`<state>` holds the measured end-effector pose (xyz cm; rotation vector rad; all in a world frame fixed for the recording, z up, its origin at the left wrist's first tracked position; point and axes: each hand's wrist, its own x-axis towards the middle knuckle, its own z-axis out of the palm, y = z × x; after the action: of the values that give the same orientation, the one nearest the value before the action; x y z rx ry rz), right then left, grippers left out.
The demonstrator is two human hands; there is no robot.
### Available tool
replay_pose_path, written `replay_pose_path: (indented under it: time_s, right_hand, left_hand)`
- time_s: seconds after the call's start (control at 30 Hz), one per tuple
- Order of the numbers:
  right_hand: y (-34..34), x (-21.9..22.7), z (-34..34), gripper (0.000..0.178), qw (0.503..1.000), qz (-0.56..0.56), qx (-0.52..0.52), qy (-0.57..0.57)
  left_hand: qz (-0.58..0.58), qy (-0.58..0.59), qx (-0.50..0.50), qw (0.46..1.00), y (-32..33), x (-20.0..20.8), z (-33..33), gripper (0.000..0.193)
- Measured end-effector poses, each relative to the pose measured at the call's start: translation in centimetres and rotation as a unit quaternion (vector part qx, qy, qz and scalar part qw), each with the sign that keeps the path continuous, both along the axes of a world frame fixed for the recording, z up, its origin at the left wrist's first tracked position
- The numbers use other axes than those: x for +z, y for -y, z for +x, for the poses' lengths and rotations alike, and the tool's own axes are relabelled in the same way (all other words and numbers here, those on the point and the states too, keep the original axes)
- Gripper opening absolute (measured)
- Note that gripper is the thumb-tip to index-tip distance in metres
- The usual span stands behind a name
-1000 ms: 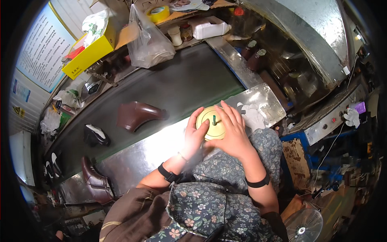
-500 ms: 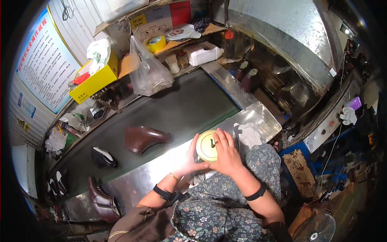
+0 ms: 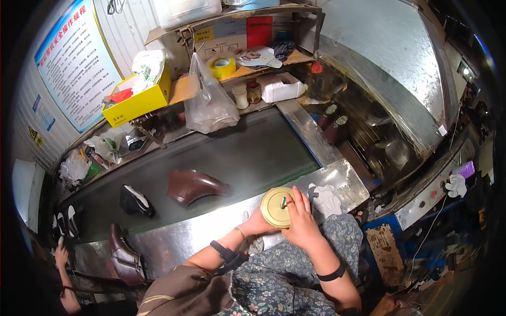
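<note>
A round pale-yellow lid [image 3: 274, 208], seen from above, faces up in front of my lap, with a short green stick [image 3: 283, 203] standing at its middle. What lies beneath the lid is hidden; it looks like the top of a jar. My left hand [image 3: 258, 222] is closed round it at the lower left, its fingertips out of sight under the lid. My right hand [image 3: 302, 221] curls over the right side, fingers on the lid's top and rim close to the green stick. Just right of it, a white glove [image 3: 325, 200] lies on the metal ledge.
A brown ankle boot [image 3: 196, 187] and a black shoe [image 3: 135, 201] lie on the dark conveyor belt [image 3: 253, 152]. Another brown boot [image 3: 125, 258] rests on the metal edge. At far left, a co-worker's hand [image 3: 61, 255] reaches near black-and-white shoes [image 3: 73, 221]. A plastic bag [image 3: 211, 108] hangs from the shelf.
My left hand has slid from the lid's left side to below it, and the lid now tilts slightly. A co-worker's hand has appeared at far left. The whole view has shifted.
</note>
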<state>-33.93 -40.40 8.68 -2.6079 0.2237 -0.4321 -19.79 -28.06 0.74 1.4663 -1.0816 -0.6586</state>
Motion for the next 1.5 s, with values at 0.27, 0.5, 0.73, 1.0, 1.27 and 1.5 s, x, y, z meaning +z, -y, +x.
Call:
replay_pose_path:
  time_s: [0.27, 0.5, 0.73, 1.0, 1.27, 1.5]
  right_hand:
    - [2.3, 2.5, -2.7, 0.085, 0.995, 0.084, -0.035, 0.052]
    - [3.7, -1.8, -10.1, 0.046, 0.991, 0.013, -0.131, 0.013]
    - [3.3, -5.9, -8.7, 0.013, 0.976, -0.127, -0.147, 0.098]
    - [3.9, -6.6, -8.3, 0.007, 0.977, -0.16, -0.124, 0.064]
    - [4.3, -11.3, -11.6, 0.024, 0.988, -0.075, -0.039, 0.131]
    - [2.8, -14.0, -13.7, 0.027, 0.992, -0.066, -0.055, 0.089]
  left_hand:
    - [-0.033, -0.095, 0.068, 0.993, 2.6, 0.8, 1.6, 0.082]
    - [-0.083, 0.032, 0.234, 0.968, 7.3, 0.6, 11.9, 0.07]
    - [-0.041, 0.052, 0.334, 0.94, 15.1, 2.2, 18.2, 0.095]
    - [-0.07, -0.001, 0.376, 0.924, 33.3, -1.3, 25.1, 0.097]
    - [-0.1, 0.037, 0.466, 0.878, 43.1, -4.6, 31.3, 0.101]
    - [-0.031, 0.056, 0.51, 0.858, 42.7, -6.6, 35.3, 0.11]
